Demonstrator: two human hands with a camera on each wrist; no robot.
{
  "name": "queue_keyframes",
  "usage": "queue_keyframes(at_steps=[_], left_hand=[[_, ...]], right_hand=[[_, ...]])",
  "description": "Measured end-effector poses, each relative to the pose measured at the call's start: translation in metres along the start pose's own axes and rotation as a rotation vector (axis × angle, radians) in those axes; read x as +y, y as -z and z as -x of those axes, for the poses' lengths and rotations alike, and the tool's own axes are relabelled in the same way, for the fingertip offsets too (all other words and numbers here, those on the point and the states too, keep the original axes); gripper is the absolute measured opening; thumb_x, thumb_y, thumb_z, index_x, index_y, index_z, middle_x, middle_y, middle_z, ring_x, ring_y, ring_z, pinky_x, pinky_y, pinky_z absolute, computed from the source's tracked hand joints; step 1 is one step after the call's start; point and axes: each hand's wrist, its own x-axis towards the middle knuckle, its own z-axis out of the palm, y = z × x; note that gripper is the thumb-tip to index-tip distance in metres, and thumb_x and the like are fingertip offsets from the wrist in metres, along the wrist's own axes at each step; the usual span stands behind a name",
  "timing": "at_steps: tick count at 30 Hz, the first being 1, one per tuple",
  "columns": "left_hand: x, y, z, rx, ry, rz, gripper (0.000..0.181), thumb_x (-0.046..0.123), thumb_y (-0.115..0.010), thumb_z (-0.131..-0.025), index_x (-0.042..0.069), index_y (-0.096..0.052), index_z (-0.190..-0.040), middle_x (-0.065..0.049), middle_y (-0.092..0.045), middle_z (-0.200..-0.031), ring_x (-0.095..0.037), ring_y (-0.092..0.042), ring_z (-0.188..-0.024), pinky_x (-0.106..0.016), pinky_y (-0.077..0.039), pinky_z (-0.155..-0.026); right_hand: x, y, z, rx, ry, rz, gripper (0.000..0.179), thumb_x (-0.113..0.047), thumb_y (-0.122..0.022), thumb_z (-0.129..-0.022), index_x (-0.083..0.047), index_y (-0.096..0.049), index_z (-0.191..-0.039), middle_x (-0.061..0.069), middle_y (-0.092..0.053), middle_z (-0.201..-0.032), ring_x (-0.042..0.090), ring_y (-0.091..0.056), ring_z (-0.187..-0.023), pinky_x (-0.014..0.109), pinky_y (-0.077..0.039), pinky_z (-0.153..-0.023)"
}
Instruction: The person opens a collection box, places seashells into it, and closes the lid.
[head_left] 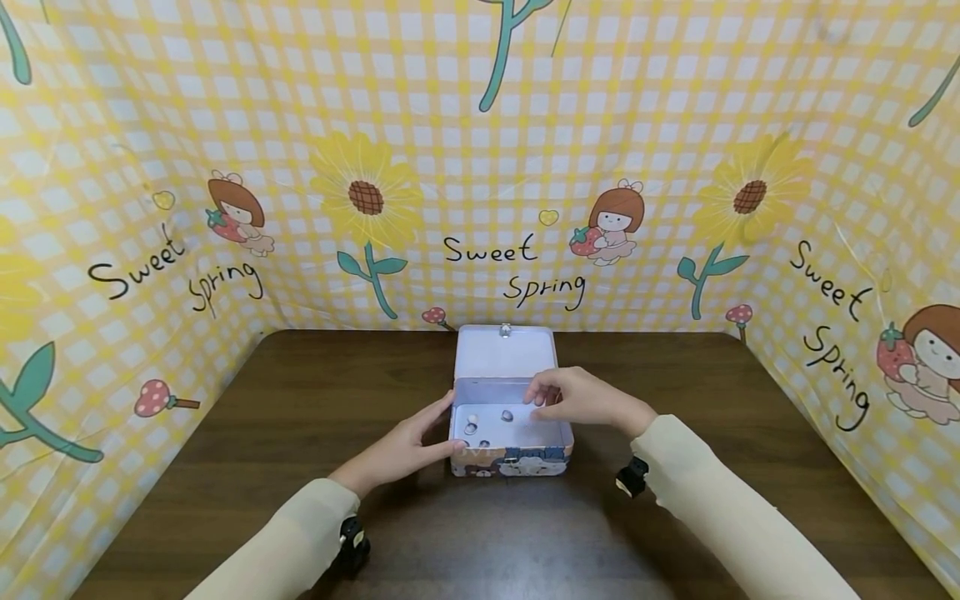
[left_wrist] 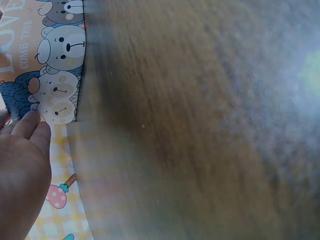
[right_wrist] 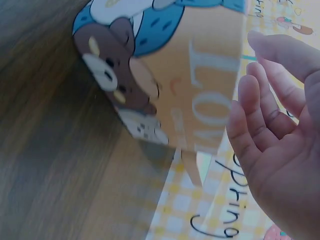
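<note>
A hinged tin box point(head_left: 512, 461) with printed cartoon bears stands on the table, its pale lid point(head_left: 504, 354) raised at the back. Several small, silvery round pieces point(head_left: 507, 415) lie on its white floor; their kind is too small to make out. My left hand point(head_left: 405, 446) rests against the box's left side, fingers straight and thumb at the front left corner. Over the box's right part is my right hand point(head_left: 581, 398), fingers slightly bent. In the right wrist view, thumb and fingertips point(right_wrist: 248, 90) stand apart, with nothing between them.
The dark wooden table point(head_left: 337, 358) extends around the box. A yellow checked cloth point(head_left: 480, 167) with sunflowers and lettering hangs behind it and along both sides. A small metal clasp point(head_left: 506, 330) sits on the lid's top edge.
</note>
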Motion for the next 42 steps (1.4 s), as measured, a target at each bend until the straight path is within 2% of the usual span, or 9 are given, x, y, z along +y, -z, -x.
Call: queue_keyframes(at_steps=[11, 18, 25, 30, 34, 42], left_hand=[[-0.001, 0.0, 0.0, -0.001, 0.009, -0.015, 0.086, 0.037, -0.069, -0.097, 0.019, -0.017, -0.162, -0.007, -0.014, -0.166, -0.029, -0.023, -0.148, -0.056, -0.026, -0.114], [-0.002, 0.0, 0.0, 0.003, 0.006, -0.015, 0.085, 0.037, -0.069, -0.097, 0.019, -0.017, -0.162, -0.005, -0.014, -0.166, -0.028, -0.023, -0.148, -0.056, -0.027, -0.114], [-0.001, -0.001, 0.001, 0.004, 0.013, -0.016, 0.086, 0.038, -0.069, -0.096, 0.021, -0.017, -0.162, -0.006, -0.013, -0.166, -0.029, -0.022, -0.149, -0.057, -0.027, -0.113], [-0.001, -0.001, 0.001, 0.005, 0.004, -0.014, 0.085, 0.037, -0.069, -0.097, 0.022, -0.017, -0.162, -0.004, -0.013, -0.166, -0.03, -0.023, -0.148, -0.058, -0.028, -0.112], [-0.001, -0.001, 0.001, 0.006, 0.004, -0.009, 0.085, 0.037, -0.069, -0.097, 0.021, -0.017, -0.162, -0.005, -0.013, -0.166, -0.03, -0.023, -0.148, -0.058, -0.028, -0.113], [-0.001, -0.001, 0.0, 0.008, 0.011, -0.004, 0.085, 0.037, -0.069, -0.096, 0.021, -0.018, -0.162, -0.005, -0.014, -0.166, -0.029, -0.022, -0.149, -0.057, -0.027, -0.113]], right_hand=[[0.019, 0.021, 0.04, 0.062, -0.045, 0.033, 0.012, -0.014, -0.077, -0.091, -0.011, -0.07, -0.101, -0.007, -0.064, -0.089, 0.012, -0.06, -0.083, 0.029, -0.054, -0.075], [0.038, 0.029, 0.07, 0.072, -0.116, 0.049, 0.012, -0.018, -0.076, -0.092, -0.018, -0.069, -0.101, -0.008, -0.066, -0.092, 0.012, -0.062, -0.087, 0.03, -0.054, -0.078], [0.06, 0.034, 0.101, 0.079, -0.195, 0.051, 0.018, -0.023, -0.075, -0.093, -0.012, -0.07, -0.106, -0.006, -0.067, -0.095, 0.011, -0.062, -0.087, 0.029, -0.053, -0.077], [0.071, 0.037, 0.12, 0.087, -0.251, 0.015, 0.024, -0.025, -0.073, -0.094, -0.007, -0.069, -0.11, -0.004, -0.066, -0.093, 0.011, -0.061, -0.082, 0.028, -0.052, -0.068], [0.082, 0.038, 0.136, 0.098, -0.28, -0.018, 0.022, -0.02, -0.071, -0.095, -0.005, -0.069, -0.111, -0.002, -0.066, -0.092, 0.01, -0.06, -0.078, 0.027, -0.051, -0.063], [0.101, 0.036, 0.164, 0.135, -0.333, 0.012, 0.02, -0.02, -0.074, -0.093, -0.006, -0.07, -0.107, -0.002, -0.065, -0.092, 0.006, -0.058, -0.076, 0.026, -0.049, -0.065]])
